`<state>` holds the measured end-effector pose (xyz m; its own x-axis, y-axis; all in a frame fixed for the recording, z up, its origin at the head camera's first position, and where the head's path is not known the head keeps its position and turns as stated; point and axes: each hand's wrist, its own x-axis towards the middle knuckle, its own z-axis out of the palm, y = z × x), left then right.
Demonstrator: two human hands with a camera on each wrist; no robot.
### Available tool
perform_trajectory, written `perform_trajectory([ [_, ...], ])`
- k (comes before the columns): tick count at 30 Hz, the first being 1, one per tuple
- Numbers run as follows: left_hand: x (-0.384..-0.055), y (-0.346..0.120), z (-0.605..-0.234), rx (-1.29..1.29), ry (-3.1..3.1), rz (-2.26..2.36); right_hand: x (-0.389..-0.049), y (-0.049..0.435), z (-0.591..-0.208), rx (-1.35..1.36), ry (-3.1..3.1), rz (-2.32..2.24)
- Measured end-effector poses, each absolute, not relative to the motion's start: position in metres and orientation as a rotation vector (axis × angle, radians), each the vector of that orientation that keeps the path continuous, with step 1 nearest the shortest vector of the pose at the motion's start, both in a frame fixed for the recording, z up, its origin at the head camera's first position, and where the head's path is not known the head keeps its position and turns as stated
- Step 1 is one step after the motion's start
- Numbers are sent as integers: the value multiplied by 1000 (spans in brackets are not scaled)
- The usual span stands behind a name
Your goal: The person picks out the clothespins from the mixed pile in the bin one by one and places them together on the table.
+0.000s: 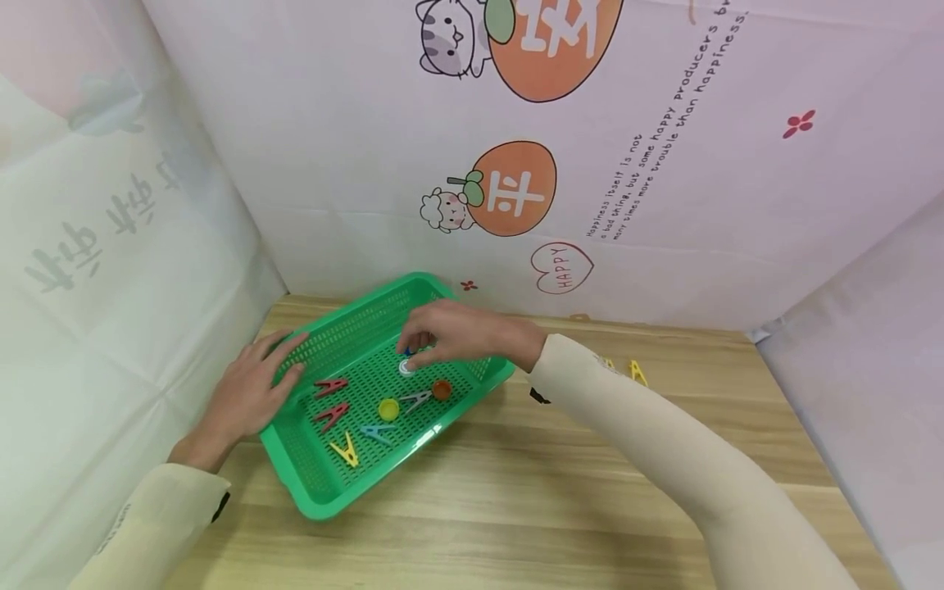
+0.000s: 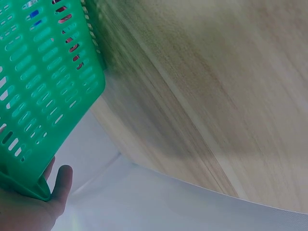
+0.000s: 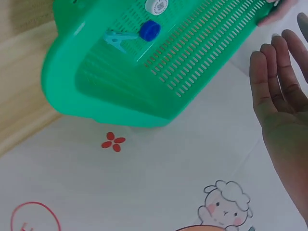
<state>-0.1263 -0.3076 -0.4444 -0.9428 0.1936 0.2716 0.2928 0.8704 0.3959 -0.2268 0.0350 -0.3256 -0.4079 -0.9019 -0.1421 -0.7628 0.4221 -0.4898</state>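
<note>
A green perforated plastic basket (image 1: 413, 447) stands at an angle on the table. My left hand (image 1: 254, 381) grips its left rim, with fingers on both sides. Above the basket's inside is my right hand (image 1: 442, 332), fingers loosely bent and holding nothing visible. Nearest to it lie a white bottle cap (image 3: 156, 6) and a blue bottle cap (image 3: 150, 30), with a light blue clothespin (image 3: 120, 39) beside them. Also in the basket are red clothespins (image 1: 332, 416), a yellow clothespin (image 1: 347, 450), another blue one, a grey clothespin (image 1: 416, 400), a yellow cap (image 1: 388, 410) and an orange cap (image 1: 441, 390).
A yellow clothespin (image 1: 637, 373) lies on the wooden table (image 1: 501, 508) to the right, with another yellow piece partly behind my right sleeve (image 1: 627, 410). Printed white sheets (image 1: 332, 164) enclose the back and both sides.
</note>
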Motion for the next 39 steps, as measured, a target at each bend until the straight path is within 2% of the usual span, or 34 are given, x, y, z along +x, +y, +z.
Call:
perform_trajectory([
  [17, -128, -309, -444, -370, -2830, -641, -225, 2, -343, -1466, 2159, -81],
  [39, -126, -306, -440, -365, -2832, -642, -221, -15, -363, -1269, 2128, 283],
])
